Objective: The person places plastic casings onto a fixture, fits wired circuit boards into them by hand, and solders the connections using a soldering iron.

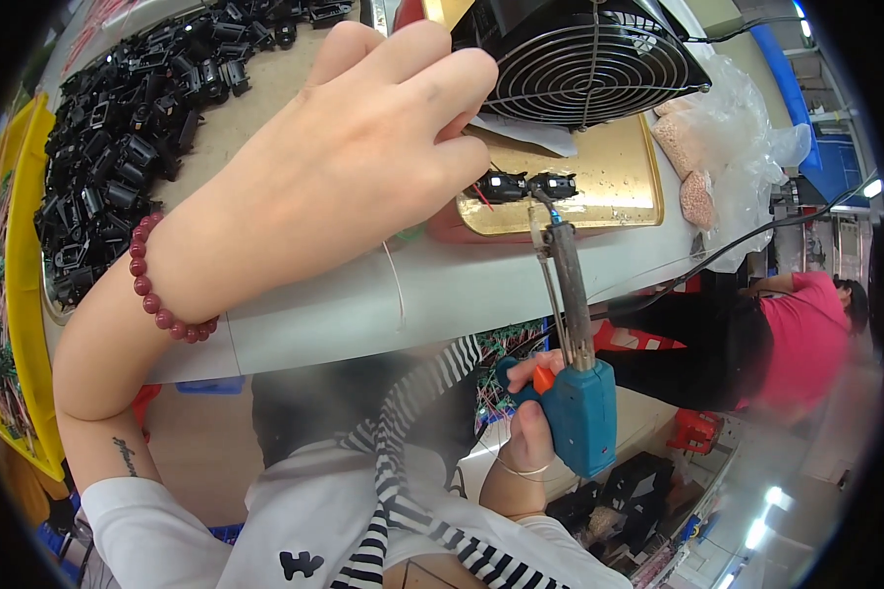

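Here, near the lower centre of the frame, my right hand point(528, 417) is wrapped closed around the blue grip of a pistol-style soldering iron point(572, 324), thumb pressed on its orange trigger. The iron's long metal barrel rises toward the middle of the frame, and its tip meets a pair of small black connector parts point(528, 185) just right of centre, in the upper half.

My left hand point(363, 147) fills the upper centre, seen from the back, wrist bent and fingers curled down and rightward. Its fingertips appear to pinch or steady the left black part where thin red wires emerge; I cannot tell how firm that hold is, since the fingers hide the contact. A red bead bracelet point(157, 285) circles the wrist at centre left.

In my judgement the main risk is a burn: the fingertips sit just beside the hot tip, and a small slip of the barrel could touch skin. A wobble of the long barrel could also nudge the small parts off line.

The parts lie over a gold-coloured tray point(614, 177). Above it, at upper centre right, stands a black fan with a wire grille point(589, 59). A heap of black plastic parts point(128, 128) fills the upper left, and clear plastic bags point(727, 128) lie at upper right.
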A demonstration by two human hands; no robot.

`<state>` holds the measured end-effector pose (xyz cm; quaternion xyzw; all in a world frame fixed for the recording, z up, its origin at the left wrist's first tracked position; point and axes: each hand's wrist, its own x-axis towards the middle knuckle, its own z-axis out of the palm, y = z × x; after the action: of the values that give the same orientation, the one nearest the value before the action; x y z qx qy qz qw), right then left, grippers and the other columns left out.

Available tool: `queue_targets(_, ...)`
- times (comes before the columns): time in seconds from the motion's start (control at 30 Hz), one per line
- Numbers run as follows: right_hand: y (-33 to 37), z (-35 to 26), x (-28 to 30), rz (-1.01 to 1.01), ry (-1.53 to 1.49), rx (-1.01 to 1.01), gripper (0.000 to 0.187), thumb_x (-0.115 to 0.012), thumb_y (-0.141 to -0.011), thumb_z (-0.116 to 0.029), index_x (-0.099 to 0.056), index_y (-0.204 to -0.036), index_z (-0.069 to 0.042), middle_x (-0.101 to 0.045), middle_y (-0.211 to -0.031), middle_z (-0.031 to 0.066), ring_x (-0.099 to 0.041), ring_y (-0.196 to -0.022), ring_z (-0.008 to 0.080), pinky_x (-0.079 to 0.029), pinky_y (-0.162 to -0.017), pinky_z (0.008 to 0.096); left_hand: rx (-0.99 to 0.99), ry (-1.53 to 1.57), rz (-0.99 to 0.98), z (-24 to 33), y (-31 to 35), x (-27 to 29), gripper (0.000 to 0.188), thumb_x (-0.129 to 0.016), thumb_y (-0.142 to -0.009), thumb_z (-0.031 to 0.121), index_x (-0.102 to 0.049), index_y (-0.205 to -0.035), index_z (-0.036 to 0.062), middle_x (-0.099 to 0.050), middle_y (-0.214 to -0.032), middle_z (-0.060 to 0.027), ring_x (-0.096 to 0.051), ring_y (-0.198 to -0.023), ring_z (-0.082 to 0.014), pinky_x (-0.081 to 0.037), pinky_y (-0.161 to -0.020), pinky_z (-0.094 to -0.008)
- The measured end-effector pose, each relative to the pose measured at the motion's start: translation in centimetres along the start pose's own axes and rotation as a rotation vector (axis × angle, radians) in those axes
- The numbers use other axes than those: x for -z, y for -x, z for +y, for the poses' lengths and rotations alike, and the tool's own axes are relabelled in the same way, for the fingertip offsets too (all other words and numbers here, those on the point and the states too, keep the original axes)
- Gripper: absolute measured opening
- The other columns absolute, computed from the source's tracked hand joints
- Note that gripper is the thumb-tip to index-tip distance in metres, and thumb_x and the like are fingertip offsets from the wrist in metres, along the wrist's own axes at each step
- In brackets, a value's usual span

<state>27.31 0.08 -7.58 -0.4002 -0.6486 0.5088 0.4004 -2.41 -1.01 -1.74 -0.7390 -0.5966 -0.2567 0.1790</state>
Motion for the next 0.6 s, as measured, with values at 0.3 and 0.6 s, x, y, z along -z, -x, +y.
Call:
queue_targets(0.3, -0.2, -0.4, 0.3, -0.060, 0.041, 0.030, 0.037, -0.073, -0.073, -0.023, -0.060, -0.100, -0.003, -0.063, -0.093, 0.0088, -0.062, -0.080, 0.0186, -0.048, -0.073, 0.0300, 0.068, 0.235, 0.015, -0.6, 0.2, -0.3, 0.006, -0.069, -0.076, 0.008, -0.064, -0.081, 0.0075, -0.057, -0.079, -0.0054, -0.057, -0.071, -0.0190, -0.040, -0.067, -0.0322)
queue_targets(0.6, -0.1, -0.7, 0.3, -0.049, 0.087, 0.005, 0.028, -0.070, -0.072, -0.018, -0.053, -0.092, -0.006, -0.059, -0.088, 0.0070, -0.057, -0.079, 0.0178, -0.046, -0.071, 0.0304, 0.242, 0.471, 0.003, -0.5, 0.5, -0.6, 0.009, -0.068, -0.074, 0.009, -0.066, -0.079, 0.0013, -0.061, -0.067, -0.0089, -0.059, -0.055, -0.0208, -0.047, -0.050, -0.0295)
